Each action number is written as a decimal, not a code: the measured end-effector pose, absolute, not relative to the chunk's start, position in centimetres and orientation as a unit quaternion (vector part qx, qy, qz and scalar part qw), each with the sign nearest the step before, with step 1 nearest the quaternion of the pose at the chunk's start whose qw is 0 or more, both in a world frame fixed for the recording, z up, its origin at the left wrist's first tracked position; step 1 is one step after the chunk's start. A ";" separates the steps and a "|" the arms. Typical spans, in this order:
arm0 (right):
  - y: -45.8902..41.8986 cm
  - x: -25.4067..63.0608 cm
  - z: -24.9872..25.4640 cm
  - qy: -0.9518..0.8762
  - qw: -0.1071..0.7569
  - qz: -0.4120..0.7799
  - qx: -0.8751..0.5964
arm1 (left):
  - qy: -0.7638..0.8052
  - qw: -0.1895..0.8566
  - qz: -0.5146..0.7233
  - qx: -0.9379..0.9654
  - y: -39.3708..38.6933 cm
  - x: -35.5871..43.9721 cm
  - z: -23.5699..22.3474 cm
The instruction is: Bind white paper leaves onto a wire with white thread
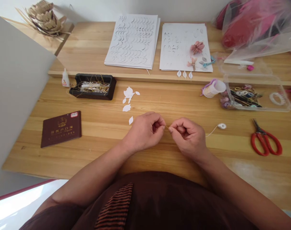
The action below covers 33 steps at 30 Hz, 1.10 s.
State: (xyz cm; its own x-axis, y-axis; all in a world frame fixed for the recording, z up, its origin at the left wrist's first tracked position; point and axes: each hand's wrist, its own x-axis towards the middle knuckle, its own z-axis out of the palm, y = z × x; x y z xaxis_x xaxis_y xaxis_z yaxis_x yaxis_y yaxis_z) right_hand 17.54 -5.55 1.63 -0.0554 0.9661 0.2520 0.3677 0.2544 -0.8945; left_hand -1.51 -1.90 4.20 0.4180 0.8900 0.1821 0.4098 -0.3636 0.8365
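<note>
My left hand (149, 131) and my right hand (190, 135) meet over the middle of the wooden table, fingertips close together. Between them runs a short bit of thin gold wire (167, 127), pinched at both ends. Each hand is closed, thumb against forefinger. Left of my left hand lie several white paper petals (127, 108), with one single petal (131, 120) nearest to it. A small spool of white thread (222, 126) sits to the right of my right hand, its loose end trailing toward the wrist.
Red-handled scissors (266, 140) lie at right, below a clear plastic box (257, 95) of spools and tools. A black tray (93, 87), a glue bottle (65, 79) and a maroon booklet (61, 128) are at left. Paper sheets (133, 41) rest on the raised shelf behind.
</note>
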 end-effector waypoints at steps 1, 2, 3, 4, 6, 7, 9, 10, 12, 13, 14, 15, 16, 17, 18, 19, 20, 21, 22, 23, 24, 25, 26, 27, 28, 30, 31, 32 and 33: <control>-5.5 17.6 1.6 -0.644 0.458 0.331 -0.515 | 0.427 0.364 0.328 0.760 -1.9 -1.5 4.2; -5.5 17.6 1.6 -0.638 0.460 0.338 -0.516 | 0.425 0.364 0.330 0.760 -1.9 -1.5 4.2; -5.5 17.7 1.6 -0.632 0.462 0.347 -0.516 | 0.423 0.365 0.332 0.759 -1.9 -1.5 4.2; -5.5 17.7 1.6 -0.628 0.463 0.354 -0.516 | 0.423 0.368 0.335 0.758 -1.8 -1.6 4.2; -5.4 17.8 1.6 -0.623 0.463 0.364 -0.514 | 0.422 0.374 0.337 0.754 -1.8 -1.7 4.3; -5.3 17.8 1.6 -0.623 0.463 0.367 -0.513 | 0.421 0.377 0.337 0.753 -1.8 -1.7 4.3; -5.3 17.8 1.6 -0.627 0.463 0.360 -0.513 | 0.419 0.382 0.334 0.753 -1.8 -1.7 4.3; -5.3 17.8 1.6 -0.632 0.460 0.354 -0.513 | 0.418 0.384 0.333 0.753 -1.8 -1.7 4.3; -5.3 17.7 1.7 -0.641 0.455 0.343 -0.515 | 0.417 0.387 0.333 0.752 -1.8 -1.7 4.3; -5.3 17.7 1.7 -0.643 0.452 0.341 -0.516 | 0.417 0.388 0.332 0.752 -1.8 -1.7 4.4; -5.3 17.7 1.8 -0.644 0.451 0.340 -0.517 | 0.416 0.389 0.331 0.753 -1.8 -1.7 4.4; -5.3 17.7 1.8 -0.644 0.448 0.340 -0.518 | 0.415 0.389 0.329 0.754 -1.9 -1.7 4.4; -5.3 17.7 1.9 -0.644 0.446 0.340 -0.520 | 0.413 0.390 0.327 0.755 -1.9 -1.7 4.4; -5.3 17.7 2.0 -0.644 0.445 0.340 -0.522 | 0.412 0.390 0.326 0.757 -1.9 -1.7 4.5; -5.3 17.7 2.0 -0.644 0.442 0.342 -0.523 | 0.410 0.389 0.324 0.759 -1.9 -1.8 4.5; -5.3 17.7 2.1 -0.644 0.439 0.344 -0.524 | 0.407 0.387 0.322 0.762 -1.9 -1.8 4.5; -5.3 17.7 2.1 -0.645 0.435 0.346 -0.524 | 0.405 0.385 0.319 0.766 -1.8 -1.8 4.6; -5.3 17.8 2.1 -0.647 0.432 0.348 -0.524 | 0.403 0.382 0.315 0.770 -1.8 -1.8 4.7; -5.3 17.8 2.1 -0.649 0.428 0.350 -0.523 | 0.401 0.379 0.311 0.774 -1.8 -1.9 4.7; -5.3 17.8 2.1 -0.652 0.424 0.351 -0.522 | 0.399 0.377 0.306 0.778 -1.8 -1.9 4.8; -5.3 17.9 2.1 -0.654 0.421 0.352 -0.520 | 0.397 0.375 0.301 0.781 -1.8 -1.9 4.8; -5.3 17.9 2.1 -0.657 0.419 0.353 -0.518 | 0.396 0.374 0.298 0.784 -1.7 -1.9 4.9; -5.4 18.0 2.1 -0.660 0.417 0.356 -0.515 | 0.394 0.374 0.296 0.786 -1.7 -2.0 4.9; -5.4 18.0 2.1 -0.661 0.416 0.358 -0.512 | 0.392 0.374 0.296 0.787 -1.7 -2.0 4.9; -5.4 18.1 2.1 -0.661 0.417 0.360 -0.510 | 0.391 0.375 0.297 0.787 -1.7 -2.0 4.9; -5.4 18.1 2.2 -0.657 0.424 0.356 -0.512 | 0.389 0.378 0.305 0.783 -1.7 -2.0 4.8; -5.3 18.1 2.3 -0.656 0.428 0.351 -0.514 | 0.389 0.379 0.310 0.780 -1.7 -2.0 4.8; -5.3 18.1 2.4 -0.656 0.430 0.344 -0.517 | 0.390 0.381 0.315 0.777 -1.6 -2.0 4.7; -5.2 18.1 2.5 -0.657 0.431 0.336 -0.519 | 0.392 0.382 0.319 0.774 -1.6 -2.0 4.7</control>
State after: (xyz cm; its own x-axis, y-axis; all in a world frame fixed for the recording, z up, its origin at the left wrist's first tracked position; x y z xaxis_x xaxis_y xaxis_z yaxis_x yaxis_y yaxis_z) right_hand 18.13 -5.21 2.46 -0.0894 0.9717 0.2184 0.3927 0.2360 -0.8889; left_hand -1.98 -1.62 4.68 0.4893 0.8502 0.1941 0.3622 -0.4006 0.8416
